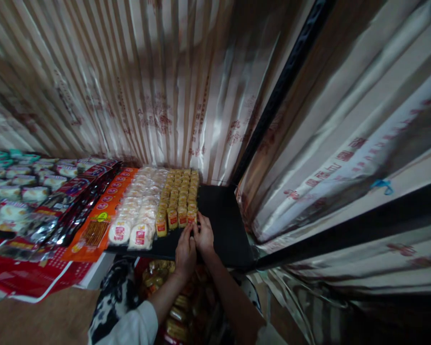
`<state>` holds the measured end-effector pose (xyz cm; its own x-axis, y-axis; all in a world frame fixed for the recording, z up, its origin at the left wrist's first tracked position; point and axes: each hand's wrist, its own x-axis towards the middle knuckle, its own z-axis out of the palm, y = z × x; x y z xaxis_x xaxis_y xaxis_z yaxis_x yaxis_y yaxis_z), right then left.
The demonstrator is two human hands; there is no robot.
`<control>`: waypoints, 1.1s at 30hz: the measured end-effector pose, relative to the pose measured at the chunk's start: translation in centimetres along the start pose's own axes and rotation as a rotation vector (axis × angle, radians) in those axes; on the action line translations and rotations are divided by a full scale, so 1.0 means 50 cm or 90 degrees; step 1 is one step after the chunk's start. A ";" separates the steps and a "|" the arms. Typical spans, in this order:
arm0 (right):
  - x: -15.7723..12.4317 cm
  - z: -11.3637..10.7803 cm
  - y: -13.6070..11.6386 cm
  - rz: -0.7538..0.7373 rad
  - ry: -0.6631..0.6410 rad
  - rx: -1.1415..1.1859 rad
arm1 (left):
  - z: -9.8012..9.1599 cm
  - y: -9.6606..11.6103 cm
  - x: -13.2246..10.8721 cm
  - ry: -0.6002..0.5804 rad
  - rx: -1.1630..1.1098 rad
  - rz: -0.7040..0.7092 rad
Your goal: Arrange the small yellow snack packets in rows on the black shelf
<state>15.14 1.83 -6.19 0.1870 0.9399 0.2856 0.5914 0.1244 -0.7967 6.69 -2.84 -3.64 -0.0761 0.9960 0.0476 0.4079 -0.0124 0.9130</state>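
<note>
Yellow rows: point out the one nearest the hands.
The rightmost yellow row, edging the open stretch of black shelf. The hands are at its front end; the other three rows stand farther left.

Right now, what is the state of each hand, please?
Left hand: near the yellow packets; grip cannot be told.
Right hand: beside the same packets; grip cannot be told.
</note>
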 end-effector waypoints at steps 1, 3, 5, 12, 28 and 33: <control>0.000 0.001 0.001 -0.004 0.001 0.004 | 0.001 -0.002 0.000 0.000 -0.001 0.002; 0.000 0.003 0.003 -0.008 0.000 0.017 | 0.002 -0.005 -0.001 0.002 -0.005 0.008; 0.000 0.003 0.003 -0.007 0.001 0.027 | 0.003 -0.007 -0.003 0.004 -0.006 0.013; -0.014 -0.011 -0.014 0.025 0.022 0.036 | -0.017 -0.004 -0.029 0.036 0.007 0.045; -0.286 -0.030 -0.032 0.016 -0.326 -0.063 | -0.126 -0.152 -0.197 -0.182 0.350 -0.145; -0.345 -0.001 0.016 0.031 -0.472 -0.185 | -0.123 -0.203 -0.214 -0.299 0.374 -0.208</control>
<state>12.43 -14.30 -11.76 -0.2918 0.9215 -0.2564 0.7957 0.0851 -0.5996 -2.23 -13.94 -10.92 0.0624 0.8759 -0.4784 0.8514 0.2034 0.4835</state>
